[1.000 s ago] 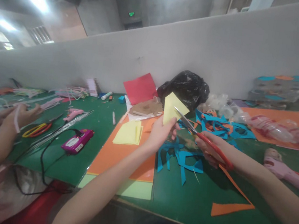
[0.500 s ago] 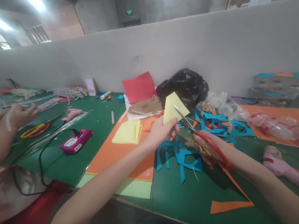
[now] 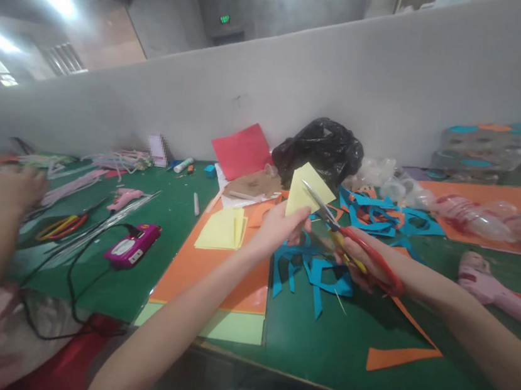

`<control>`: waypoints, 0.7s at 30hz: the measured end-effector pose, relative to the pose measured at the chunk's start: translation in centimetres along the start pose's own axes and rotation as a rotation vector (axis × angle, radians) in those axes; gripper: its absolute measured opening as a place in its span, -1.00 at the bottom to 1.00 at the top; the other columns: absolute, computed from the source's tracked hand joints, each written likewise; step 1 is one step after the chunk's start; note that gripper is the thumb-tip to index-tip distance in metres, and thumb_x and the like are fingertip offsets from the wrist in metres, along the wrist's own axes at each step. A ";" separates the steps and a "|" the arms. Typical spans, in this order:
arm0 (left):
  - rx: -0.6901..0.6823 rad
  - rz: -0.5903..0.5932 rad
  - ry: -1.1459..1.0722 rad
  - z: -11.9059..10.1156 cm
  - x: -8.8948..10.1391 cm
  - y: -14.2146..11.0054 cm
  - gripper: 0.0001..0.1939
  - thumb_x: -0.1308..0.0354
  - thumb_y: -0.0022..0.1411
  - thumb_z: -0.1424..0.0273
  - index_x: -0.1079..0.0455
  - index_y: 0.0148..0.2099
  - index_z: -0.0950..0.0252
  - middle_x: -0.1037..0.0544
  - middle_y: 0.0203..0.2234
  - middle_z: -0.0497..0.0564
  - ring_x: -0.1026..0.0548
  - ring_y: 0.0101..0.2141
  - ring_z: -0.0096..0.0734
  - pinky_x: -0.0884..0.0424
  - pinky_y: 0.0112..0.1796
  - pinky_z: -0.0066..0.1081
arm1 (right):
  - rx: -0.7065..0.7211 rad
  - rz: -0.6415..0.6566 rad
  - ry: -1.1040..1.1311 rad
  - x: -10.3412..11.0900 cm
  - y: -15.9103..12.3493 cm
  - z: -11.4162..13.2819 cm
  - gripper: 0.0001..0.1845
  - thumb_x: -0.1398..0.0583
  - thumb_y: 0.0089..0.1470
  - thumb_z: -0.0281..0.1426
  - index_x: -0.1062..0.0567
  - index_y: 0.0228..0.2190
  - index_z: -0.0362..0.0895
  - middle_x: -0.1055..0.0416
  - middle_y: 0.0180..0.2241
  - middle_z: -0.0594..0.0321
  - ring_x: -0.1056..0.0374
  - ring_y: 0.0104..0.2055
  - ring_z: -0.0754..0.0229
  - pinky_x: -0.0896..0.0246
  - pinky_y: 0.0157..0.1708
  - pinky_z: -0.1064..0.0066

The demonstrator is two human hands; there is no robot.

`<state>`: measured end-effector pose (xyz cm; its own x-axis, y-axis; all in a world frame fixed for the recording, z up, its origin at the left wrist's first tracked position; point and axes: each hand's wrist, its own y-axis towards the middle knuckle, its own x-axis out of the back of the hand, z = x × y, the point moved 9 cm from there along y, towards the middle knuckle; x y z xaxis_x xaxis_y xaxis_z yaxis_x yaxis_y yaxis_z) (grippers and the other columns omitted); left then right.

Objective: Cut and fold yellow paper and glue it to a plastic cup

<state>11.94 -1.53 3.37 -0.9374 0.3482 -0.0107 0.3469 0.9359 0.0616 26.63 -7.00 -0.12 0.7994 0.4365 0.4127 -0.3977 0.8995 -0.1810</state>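
My left hand [image 3: 280, 229] pinches a folded yellow paper [image 3: 303, 189] and holds it up above the green table [image 3: 318, 347]. My right hand [image 3: 361, 261] grips red-handled scissors [image 3: 354, 241]. Their metal blades reach up and left onto the yellow paper's right edge. Blue paper offcuts [image 3: 317, 271] lie on the table under both hands. A stack of yellow sheets [image 3: 222, 228] rests on an orange sheet [image 3: 213, 271] to the left.
Another person's arm and hand [image 3: 9, 189] work at the far left near yellow-handled scissors [image 3: 60, 226] and a magenta glue gun [image 3: 133, 246] with a black cord. A black bag [image 3: 323, 146], red paper [image 3: 242, 151], a pink glue gun [image 3: 496, 290] and an orange triangle scrap [image 3: 399, 357] lie around.
The yellow paper has tilted slightly to the right against the scissor blades. The other person's hand at the left has moved further left and up.
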 end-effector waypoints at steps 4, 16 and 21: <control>0.039 -0.014 -0.001 -0.1 -0.4 -0.4 -0.61 -0.21 0.26 0.17 -0.27 -0.51 0.27 -0.15 -0.79 -0.21 -0.06 -0.75 -0.67 -0.09 -0.67 -0.54 | -0.053 -0.012 0.018 -0.1 0.4 -0.4 -0.37 0.03 0.17 0.28 -0.30 -0.32 -0.04 -0.21 -0.76 0.41 -0.17 -0.76 0.29 -0.01 -0.82 0.54; 0.068 0.009 0.017 0.4 -0.4 -0.2 -0.64 -0.20 0.26 0.17 -0.19 -0.46 0.24 -0.25 -0.75 -0.20 -0.09 -0.77 -0.68 -0.03 -0.70 -0.53 | -0.041 0.020 0.290 -0.7 1.1 -1.7 -0.45 -0.15 0.11 0.21 -0.19 -0.32 0.01 -0.20 -0.61 0.49 -0.05 -0.77 0.38 0.00 -0.84 0.52; 0.072 0.121 0.016 0.7 -1.8 -0.7 -0.65 -0.17 0.27 0.16 -0.18 -0.43 0.24 -0.24 -0.72 -0.21 -0.12 -0.74 -0.66 -0.04 -0.70 -0.54 | -0.016 0.017 0.289 -1.0 0.3 -0.6 -0.45 -0.20 0.10 0.18 -0.19 -0.30 0.00 -0.16 -0.55 0.49 -0.03 -0.69 0.42 -0.11 -0.72 0.54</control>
<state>13.36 -2.78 2.64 -0.8887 0.4585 0.0081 0.4584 0.8887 -0.0104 25.99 -7.13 -1.06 0.8890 0.4366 0.1384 -0.4066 0.8914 -0.2001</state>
